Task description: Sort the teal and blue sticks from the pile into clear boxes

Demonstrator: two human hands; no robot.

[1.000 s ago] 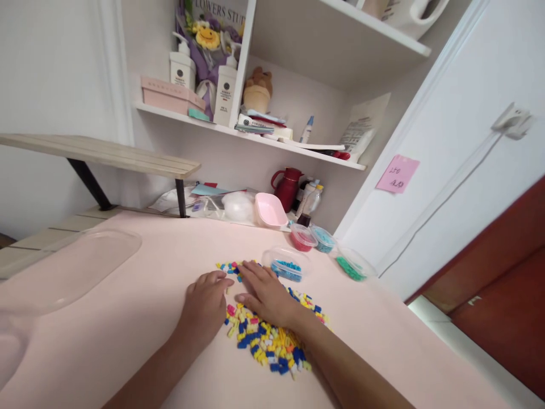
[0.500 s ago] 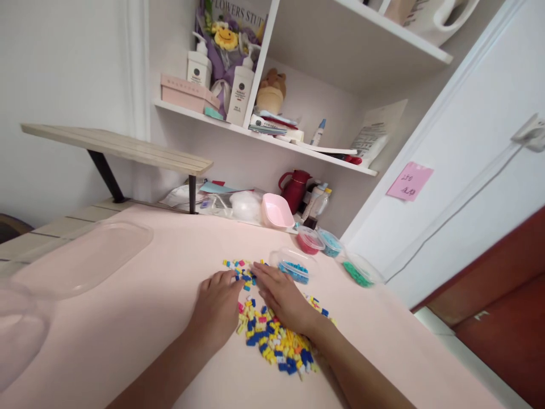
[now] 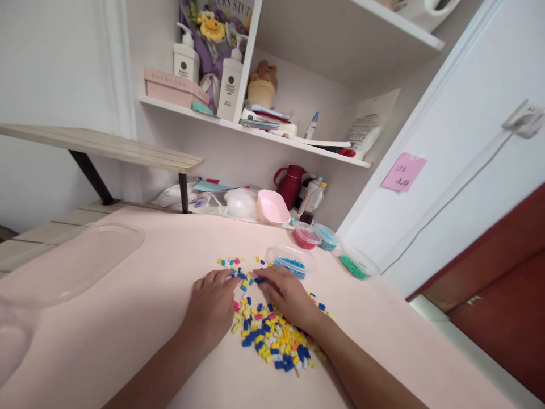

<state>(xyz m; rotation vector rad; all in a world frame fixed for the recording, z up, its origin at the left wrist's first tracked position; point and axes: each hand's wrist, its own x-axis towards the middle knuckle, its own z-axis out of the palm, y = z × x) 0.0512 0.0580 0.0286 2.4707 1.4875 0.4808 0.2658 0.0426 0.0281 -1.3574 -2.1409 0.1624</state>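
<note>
A heap of small toy building bricks (image 3: 272,341), mostly yellow and dark blue with some pink, orange and white, lies on the pink tabletop. Beyond it is a smaller scatter of bricks (image 3: 244,278). My left hand (image 3: 213,307) rests at the left of this scatter, palm down, thumb and fingers curved and apart. Over the right side is my right hand (image 3: 286,295), its fingertips at a dark blue brick and its palm above the heap's upper part. Neither hand visibly holds a brick. A clear tub with blue bricks (image 3: 292,267) stands just past my right hand.
Clear tubs with red (image 3: 305,237), light blue (image 3: 327,238) and green bricks (image 3: 354,267) line the back right. A pink bowl (image 3: 273,207) stands behind, before a red jug (image 3: 290,186). A clear lid (image 3: 85,267) lies on the left.
My right hand has drawn back from the far scatter, its fingers more bent, uncovering bricks between the hands. My left hand stays beside the bricks. The head view has shifted slightly.
</note>
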